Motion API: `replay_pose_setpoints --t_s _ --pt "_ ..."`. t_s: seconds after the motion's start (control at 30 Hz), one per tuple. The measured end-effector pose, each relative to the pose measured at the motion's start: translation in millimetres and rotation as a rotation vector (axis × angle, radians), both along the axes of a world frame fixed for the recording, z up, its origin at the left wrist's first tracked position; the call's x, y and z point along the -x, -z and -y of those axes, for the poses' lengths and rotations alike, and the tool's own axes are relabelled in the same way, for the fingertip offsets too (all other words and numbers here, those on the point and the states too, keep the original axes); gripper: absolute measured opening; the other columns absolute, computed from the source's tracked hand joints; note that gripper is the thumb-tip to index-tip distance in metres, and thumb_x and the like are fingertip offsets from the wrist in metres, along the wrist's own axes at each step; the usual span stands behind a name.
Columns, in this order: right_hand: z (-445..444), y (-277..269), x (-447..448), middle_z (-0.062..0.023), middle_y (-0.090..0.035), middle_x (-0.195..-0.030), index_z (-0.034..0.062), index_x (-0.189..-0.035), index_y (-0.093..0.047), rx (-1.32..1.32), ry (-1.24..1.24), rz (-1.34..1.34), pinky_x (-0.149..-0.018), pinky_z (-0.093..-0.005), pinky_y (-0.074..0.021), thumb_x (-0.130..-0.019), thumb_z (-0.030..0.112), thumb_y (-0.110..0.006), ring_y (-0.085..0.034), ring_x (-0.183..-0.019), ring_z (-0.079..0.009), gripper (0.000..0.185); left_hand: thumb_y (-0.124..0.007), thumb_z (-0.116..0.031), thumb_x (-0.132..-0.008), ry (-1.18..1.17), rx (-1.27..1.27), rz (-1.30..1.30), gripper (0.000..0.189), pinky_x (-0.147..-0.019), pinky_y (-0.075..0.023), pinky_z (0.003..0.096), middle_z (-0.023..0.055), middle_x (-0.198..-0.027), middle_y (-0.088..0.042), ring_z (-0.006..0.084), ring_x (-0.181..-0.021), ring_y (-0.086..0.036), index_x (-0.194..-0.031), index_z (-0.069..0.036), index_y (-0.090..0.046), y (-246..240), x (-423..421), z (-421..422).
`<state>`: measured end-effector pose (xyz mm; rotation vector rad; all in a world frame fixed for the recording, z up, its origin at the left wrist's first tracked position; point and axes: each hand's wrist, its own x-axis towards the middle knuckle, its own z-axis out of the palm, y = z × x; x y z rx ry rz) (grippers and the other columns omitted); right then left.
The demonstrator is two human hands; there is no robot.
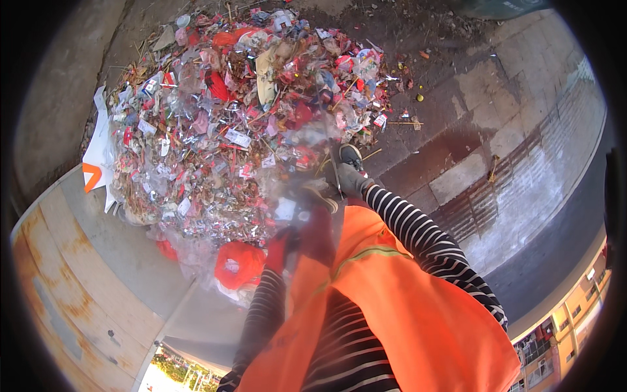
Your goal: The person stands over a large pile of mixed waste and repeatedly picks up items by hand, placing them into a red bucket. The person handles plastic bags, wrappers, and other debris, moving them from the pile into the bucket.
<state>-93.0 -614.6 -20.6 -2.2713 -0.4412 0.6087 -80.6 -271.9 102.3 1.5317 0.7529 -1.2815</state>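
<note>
In front of me, a large heap of mixed litter (205, 142) holds plastic bags, wrappers, paper scraps and thin sticks. My right hand (353, 180), in a grey glove, is closed around a thin dark metal rod-like tool (336, 169), which slants up over the heap's right side. My left hand (280, 247) has a red and dark glove and hangs low at the heap's near edge. Beside it lies a red plastic bag (238, 262). Blur hides the left fingers, so whether they hold anything cannot be told.
My dark shoe (349, 155) stands at the heap's right edge; the other shoe (321, 198) is partly hidden. A white sheet with an orange mark (98, 161) leans at the left. Nearby rises a rust-stained panel (73, 264). Stained paving (460, 181) extends rightwards.
</note>
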Motion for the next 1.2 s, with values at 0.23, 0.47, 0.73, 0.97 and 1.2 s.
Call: replay_pose_setpoints --t_s 0.23,0.47,0.73,0.97,1.2 --pt "60 -34 26 -0.0148 -0.066 -0.087 0.0042 -0.091 -0.066 -0.263 0.502 -0.229 -0.07 -0.0408 -0.0519 -0.076 0.011 -0.069 -0.066 -0.081 -0.0337 0.017 -0.058 -0.028 -0.099 0.144 0.184 0.123 0.042 -0.081 -0.0584 0.0373 0.0172 -0.11 -0.068 0.0282 -0.093 -0.07 -0.129 0.001 -0.055 34 -34 54" --pt "78 24 -11 -0.0178 -0.067 -0.099 0.0028 -0.104 -0.065 -0.012 0.19 -0.092 -0.076 -0.042 -0.0543 -0.076 0.013 -0.07 -0.065 -0.092 -0.0372 0.03 -0.068 -0.041 -0.092 -0.057 0.319 -0.183 0.052 -0.08 -0.0581 0.0387 0.0118 -0.117 -0.063 0.0253 -0.097 -0.066 -0.133 -0.012 -0.053 130 -114 253" --pt "23 78 24 -0.0232 -0.067 -0.093 -0.0006 -0.094 -0.065 -0.138 0.604 -0.29 -0.075 -0.0457 -0.0528 -0.083 0.018 -0.06 -0.065 -0.087 -0.0414 0.022 -0.068 -0.034 -0.089 -0.025 0.245 0.323 0.028 -0.051 -0.0432 0.0352 0.0057 -0.074 -0.066 0.0161 -0.06 -0.061 -0.082 -0.008 -0.068 360 -138 320" --pt "-33 60 18 -0.0245 -0.067 -0.088 -0.0017 -0.096 -0.061 -0.334 0.857 -0.411 -0.072 -0.0488 -0.0514 -0.09 0.024 -0.06 -0.065 -0.083 -0.0441 0.027 -0.059 -0.026 -0.091 0.081 0.041 0.12 0.023 -0.055 -0.045 0.0313 0.0035 -0.078 -0.061 0.0147 -0.065 -0.058 -0.099 -0.006 -0.069 310 -153 270" --pt "-81 63 28 -0.0239 -0.067 -0.086 -0.0007 -0.104 -0.059 -0.375 0.95 -0.403 -0.071 -0.0487 -0.0518 -0.089 0.022 -0.057 -0.067 -0.081 -0.0416 0.027 -0.061 -0.017 -0.091 0.372 0.032 0.534 0.023 -0.059 -0.05 0.031 0.0049 -0.083 -0.06 0.0163 -0.066 -0.059 -0.111 -0.007 -0.066 256 -157 254"
